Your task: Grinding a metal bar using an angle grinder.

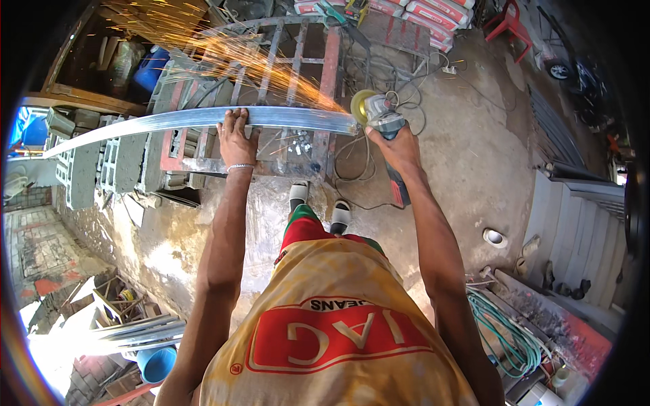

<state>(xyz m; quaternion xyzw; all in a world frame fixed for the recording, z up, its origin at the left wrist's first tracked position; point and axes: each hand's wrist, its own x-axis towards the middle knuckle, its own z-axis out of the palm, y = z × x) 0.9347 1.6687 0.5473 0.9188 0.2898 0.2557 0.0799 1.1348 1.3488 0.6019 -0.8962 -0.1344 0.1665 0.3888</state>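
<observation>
Strip of shiny metal (298, 118), long and narrow. Rests across the slatted metal bench (330, 61), right end just past the bench's right rail, left end far out beyond its left side. On top of the strip, over the left half of the bench, left hand (237, 140): fingers extended and laid across the metal, not wrapped around it. Just right of the bench, right hand (401, 146), with fingers closed around the body of an angle grinder (389, 123). At the strip's right end, yellow disc (359, 108), with orange sparks (271, 74) streaming over the bench toward its far left. By the bench's near rail, small shiny pieces (300, 144); cannot tell whether on it or beneath it. Left of the bench, grey concrete blocks (125, 162) in a row. Just near of the bench, two light sandals (341, 216) on feet. Beyond the bench, stacked red-and-white sacks (439, 17); well right of its far end, red chair (509, 30).
</observation>
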